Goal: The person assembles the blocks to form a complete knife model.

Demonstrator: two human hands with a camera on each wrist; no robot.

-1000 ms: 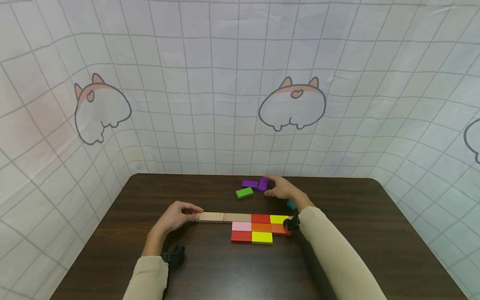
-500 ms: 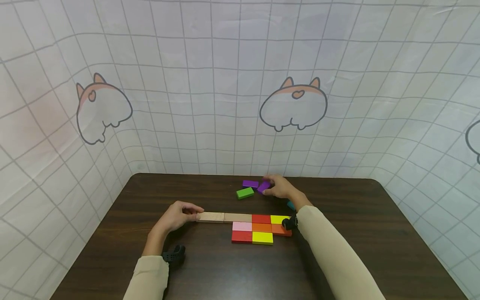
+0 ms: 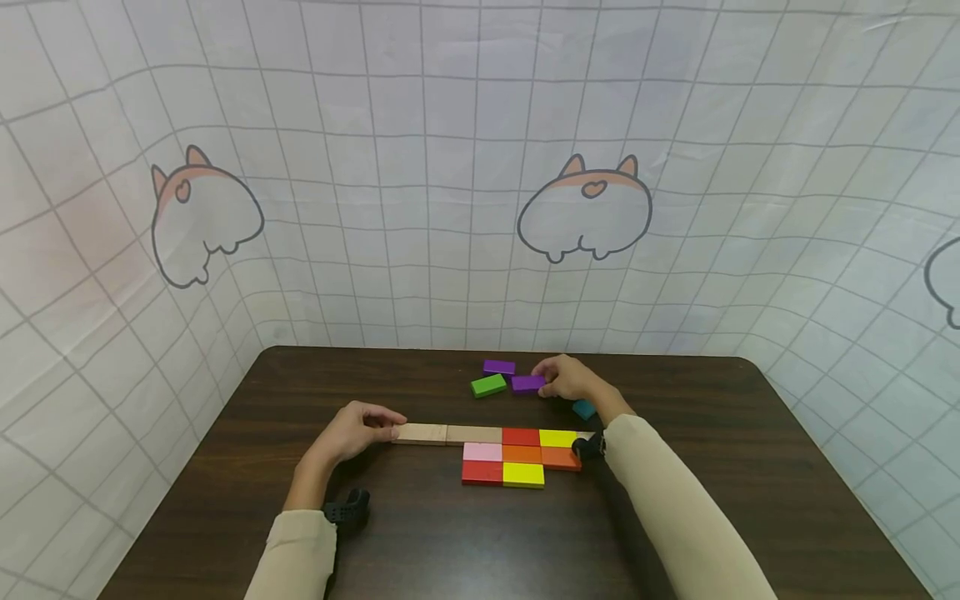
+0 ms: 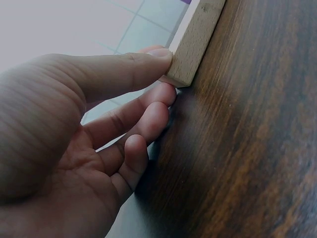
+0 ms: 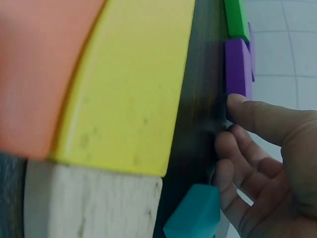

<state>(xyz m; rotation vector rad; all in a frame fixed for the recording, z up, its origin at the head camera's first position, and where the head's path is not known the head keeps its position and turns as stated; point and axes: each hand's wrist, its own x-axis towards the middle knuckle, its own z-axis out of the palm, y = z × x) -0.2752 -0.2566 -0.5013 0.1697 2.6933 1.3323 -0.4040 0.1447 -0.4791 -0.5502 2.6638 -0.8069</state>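
Note:
My left hand pinches the left end of a plain wooden block, its thumb on the near face in the left wrist view. A second wooden block continues the row, followed by a red block and a yellow block. At the back of the table my right hand pinches the right end of a purple block, which lies lengthwise from left to right. In the right wrist view the thumb presses the end of that purple block; the fingertips behind it are partly hidden.
Another purple block and a green block lie left of the held one. A teal block sits beneath the right wrist. Pink, orange, red and yellow blocks form a flat patch against the row.
The purple block at my right hand has turned from pointing away to lying crosswise, and moved slightly nearer. My right hand turned with it. The left hand stays put.

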